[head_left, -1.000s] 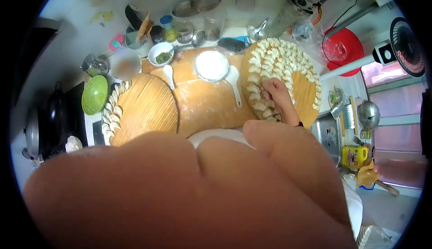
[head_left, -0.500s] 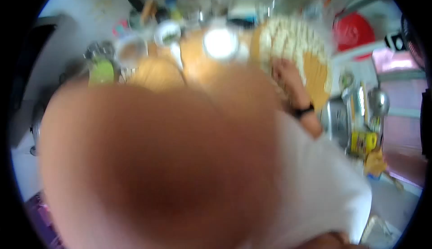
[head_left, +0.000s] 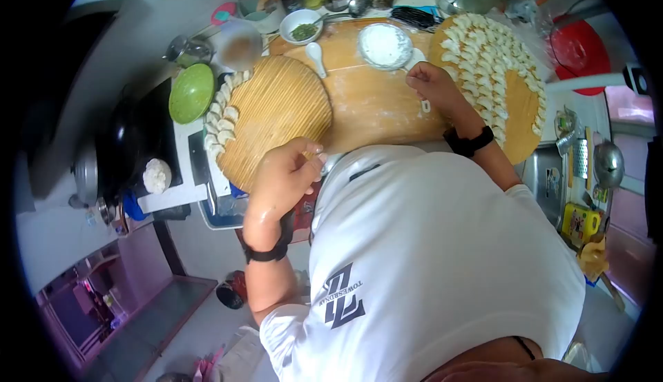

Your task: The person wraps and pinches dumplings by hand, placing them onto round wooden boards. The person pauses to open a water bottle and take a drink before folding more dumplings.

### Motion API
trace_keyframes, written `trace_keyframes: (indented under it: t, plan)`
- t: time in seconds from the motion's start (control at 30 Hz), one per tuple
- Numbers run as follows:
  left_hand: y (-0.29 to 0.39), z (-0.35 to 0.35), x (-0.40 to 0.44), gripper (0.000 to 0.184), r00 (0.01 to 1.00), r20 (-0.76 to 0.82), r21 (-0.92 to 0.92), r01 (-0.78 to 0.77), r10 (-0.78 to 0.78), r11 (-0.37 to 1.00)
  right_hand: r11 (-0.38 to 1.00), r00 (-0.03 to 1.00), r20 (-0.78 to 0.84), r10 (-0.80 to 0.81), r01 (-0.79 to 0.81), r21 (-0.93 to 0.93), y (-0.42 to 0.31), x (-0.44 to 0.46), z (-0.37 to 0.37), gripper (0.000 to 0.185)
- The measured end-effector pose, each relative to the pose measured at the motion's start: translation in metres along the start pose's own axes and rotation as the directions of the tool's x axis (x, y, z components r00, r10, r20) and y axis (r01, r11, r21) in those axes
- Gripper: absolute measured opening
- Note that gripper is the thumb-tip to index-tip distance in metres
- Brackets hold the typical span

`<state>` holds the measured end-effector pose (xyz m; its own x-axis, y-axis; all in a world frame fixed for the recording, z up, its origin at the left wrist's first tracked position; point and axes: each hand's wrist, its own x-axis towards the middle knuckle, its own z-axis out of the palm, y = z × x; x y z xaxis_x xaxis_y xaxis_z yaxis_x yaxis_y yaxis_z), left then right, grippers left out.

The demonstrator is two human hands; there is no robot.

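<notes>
My left hand (head_left: pixel 282 178) is raised beside my shirt, near the lower right edge of a round wooden board (head_left: pixel 276 113) with dumplings (head_left: pixel 224 125) along its left side. Its fingers are curled in towards the thumb; what is between them is too small to tell. My right hand (head_left: pixel 436 89) is closed above the floured wooden worktop (head_left: pixel 373 106), left of a second round board (head_left: pixel 523 109) bearing rows of dumplings (head_left: pixel 476 64). Anything inside it is hidden. A bowl of white flour (head_left: pixel 385 45) stands beyond it, and a white spoon (head_left: pixel 315 59) lies further left.
A small bowl of green herbs (head_left: pixel 302 30), a green bowl (head_left: pixel 192 93) and jars line the back and left. Dough (head_left: pixel 157 175) sits at the far left. On the right are a red basin (head_left: pixel 579 56), a sink (head_left: pixel 545 178) and a yellow jug (head_left: pixel 580 223).
The blurred skin that covered the lower view is gone, and my left hand now shows by the left board. My right hand has moved left, off the right board's dumplings. The view has shifted.
</notes>
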<state>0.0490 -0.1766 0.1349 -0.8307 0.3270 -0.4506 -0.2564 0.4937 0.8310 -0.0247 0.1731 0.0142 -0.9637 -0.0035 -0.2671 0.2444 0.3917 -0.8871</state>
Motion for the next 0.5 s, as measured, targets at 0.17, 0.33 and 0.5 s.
trace_keyframes:
  t: [0.17, 0.33, 0.5]
  plan:
    - [-0.040, -0.002, -0.003, 0.021, 0.985, -0.078, -0.048, 0.149, -0.153, 0.988, 0.992, 0.987, 0.121, -0.102, 0.110, -0.055, -0.016, 0.007, 0.027, 0.014]
    - [-0.064, -0.007, -0.019, 0.022, 0.942, -0.147, -0.187, 0.272, -0.300, 0.944, 0.999, 0.979, 0.202, -0.032, 0.039, -0.029, -0.010, 0.013, 0.045, 0.012]
    - [-0.099, -0.017, -0.011, 0.022, 0.918, -0.204, -0.175, 0.307, -0.339, 0.936, 0.999, 0.972, 0.233, -0.045, 0.046, -0.001, 0.000, 0.017, 0.052, 0.013]
